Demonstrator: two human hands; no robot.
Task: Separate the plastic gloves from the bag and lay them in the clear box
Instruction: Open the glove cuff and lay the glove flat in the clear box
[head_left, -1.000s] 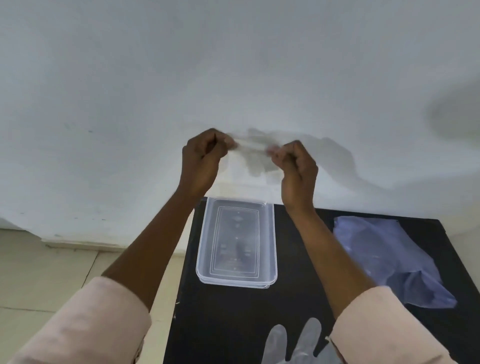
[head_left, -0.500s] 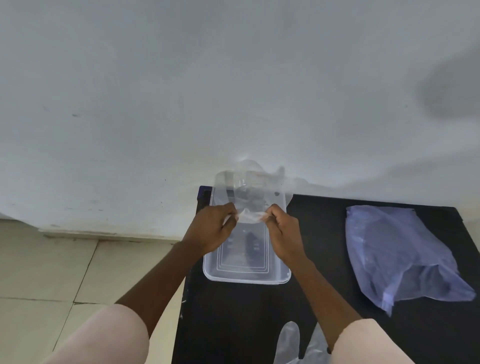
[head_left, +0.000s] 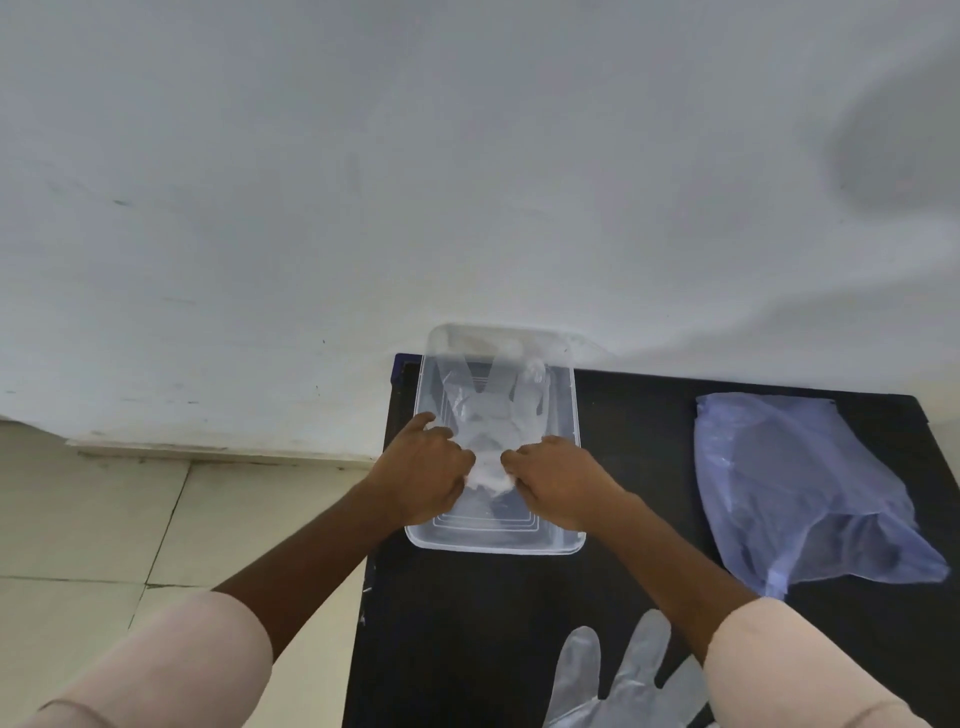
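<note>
Glove in hand (head_left: 498, 410): thin clear plastic, lowered from chest height against the wall into the clear box (head_left: 496, 543); fingers spread toward 12 o'clock, cuff bunched at 6 o'clock of the box's middle. One second back, stretched taut in the air between both hands; half a second back, hanging just over the box; now lying on the box floor.

Left hand (head_left: 423, 475): closed, pinching the cuff's left edge, knuckles over the box's 9 o'clock wall.

Right hand (head_left: 558, 480): closed likewise, pinching the cuff's right edge, over the 3 o'clock side.

Clear box: on the black table (head_left: 467, 623), at its 11 o'clock corner, touching the wall.

Bag (head_left: 800, 493): bluish plastic, slack, at 3 o'clock of the box, well apart; contents not discernible.

Second glove (head_left: 618, 680): loose on the table at 5 o'clock of the box, near the right sleeve (head_left: 789, 670), partly cut off by the frame edge.

Status: one glove as good as placed, pending release and perhaps a flattening of the bunched cuff. Likely next item: the second glove, not yet boxed. Risk: film clinging to the fingertips on letting go.
</note>
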